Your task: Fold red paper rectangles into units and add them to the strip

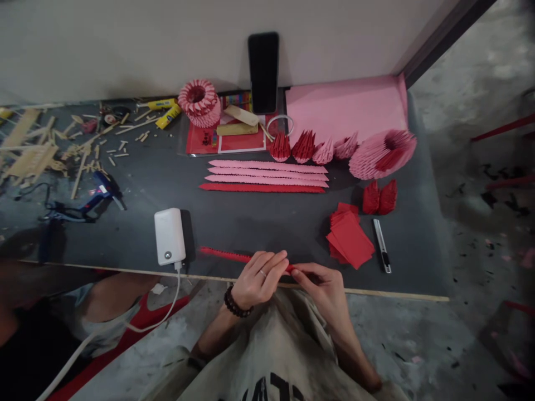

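A narrow red paper strip [223,254] with a jagged edge lies near the table's front edge, its right part under my left hand [261,274]. That hand has a ring and a dark beaded bracelet, its fingers together over the strip. My right hand [320,281] pinches the strip's right end between thumb and forefinger. Farther back lie several pink strips [267,171] and a red strip [263,188], side by side. To the right of my hands is a pile of red paper rectangles [351,236], with a box cutter [382,245] beside it.
A white power bank [169,236] with a cable stands left. Behind are a phone [263,72], a pink folded-paper ring [199,104], folded pieces [304,146] and a pink fan-shaped piece [384,154]. A blue glue gun [94,200] and wood scraps lie left, near another person's leg.
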`<act>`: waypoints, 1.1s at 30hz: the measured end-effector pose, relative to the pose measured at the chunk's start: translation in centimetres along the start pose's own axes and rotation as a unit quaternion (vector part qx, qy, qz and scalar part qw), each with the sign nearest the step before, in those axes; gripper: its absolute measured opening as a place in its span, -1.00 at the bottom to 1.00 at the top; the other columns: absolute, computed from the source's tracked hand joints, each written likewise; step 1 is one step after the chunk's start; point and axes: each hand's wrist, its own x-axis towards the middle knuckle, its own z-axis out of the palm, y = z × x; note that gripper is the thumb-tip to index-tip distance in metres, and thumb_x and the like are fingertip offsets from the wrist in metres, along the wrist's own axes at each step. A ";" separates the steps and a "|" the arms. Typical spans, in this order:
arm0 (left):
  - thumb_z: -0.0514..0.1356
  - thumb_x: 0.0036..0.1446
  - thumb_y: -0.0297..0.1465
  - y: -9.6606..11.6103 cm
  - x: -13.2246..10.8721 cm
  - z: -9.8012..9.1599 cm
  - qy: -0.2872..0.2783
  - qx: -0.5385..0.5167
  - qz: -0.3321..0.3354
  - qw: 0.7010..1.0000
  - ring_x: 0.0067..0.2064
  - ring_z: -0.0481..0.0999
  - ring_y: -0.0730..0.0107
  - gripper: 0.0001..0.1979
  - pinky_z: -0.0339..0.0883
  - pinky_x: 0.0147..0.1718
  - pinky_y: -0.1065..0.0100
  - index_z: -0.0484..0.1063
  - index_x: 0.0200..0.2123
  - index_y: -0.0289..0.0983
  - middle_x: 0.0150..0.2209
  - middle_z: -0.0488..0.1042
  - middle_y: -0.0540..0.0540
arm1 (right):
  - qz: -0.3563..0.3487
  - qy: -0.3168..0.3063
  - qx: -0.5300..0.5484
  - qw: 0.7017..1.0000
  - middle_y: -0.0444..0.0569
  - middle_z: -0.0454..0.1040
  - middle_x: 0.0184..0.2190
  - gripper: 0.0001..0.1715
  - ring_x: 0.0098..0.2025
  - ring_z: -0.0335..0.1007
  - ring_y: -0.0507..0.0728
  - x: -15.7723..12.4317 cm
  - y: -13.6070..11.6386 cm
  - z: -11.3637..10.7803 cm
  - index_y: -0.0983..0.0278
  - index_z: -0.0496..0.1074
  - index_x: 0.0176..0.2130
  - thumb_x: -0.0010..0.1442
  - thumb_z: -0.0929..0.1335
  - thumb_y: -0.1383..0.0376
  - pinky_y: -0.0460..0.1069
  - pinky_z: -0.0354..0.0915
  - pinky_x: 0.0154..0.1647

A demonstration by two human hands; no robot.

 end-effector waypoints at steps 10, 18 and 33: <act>0.18 0.40 -0.54 0.2 0.9 0.7 -0.083 0.014 -0.011 0.996 -0.06 0.67 0.12 -0.71 0.57 -0.07 0.08 0.46 0.15 -0.35 -0.03 0.67 -0.28 | 0.003 0.006 -0.036 0.999 -0.05 0.74 -0.32 -0.72 -0.33 0.66 0.11 1.0 0.3 0.1 0.22 0.69 -0.23 0.30 0.46 0.08 -0.05 0.50 -0.27; 0.26 0.40 -0.35 -1.0 1.0 0.9 -0.077 0.018 -0.079 0.994 0.42 0.38 -0.02 -0.43 0.45 0.30 -0.05 0.28 0.40 -0.29 0.33 0.46 -0.32 | -0.116 0.153 -0.350 0.917 -0.02 0.69 -0.30 -0.71 -0.32 0.59 0.12 0.9 2.2 0.0 0.21 0.66 -0.15 0.37 0.41 0.10 -0.03 0.38 -0.23; 0.17 0.35 -0.64 -6.7 -3.5 -5.1 -0.117 0.168 -0.152 0.967 0.04 0.57 0.12 -0.45 0.47 0.06 0.06 0.53 0.25 0.01 0.02 0.62 -0.15 | -0.215 0.241 -0.495 0.807 0.01 0.72 0.00 -0.57 -0.03 0.62 0.25 1.1 3.4 -7.3 0.14 0.58 0.17 0.34 0.42 0.33 0.11 0.45 0.08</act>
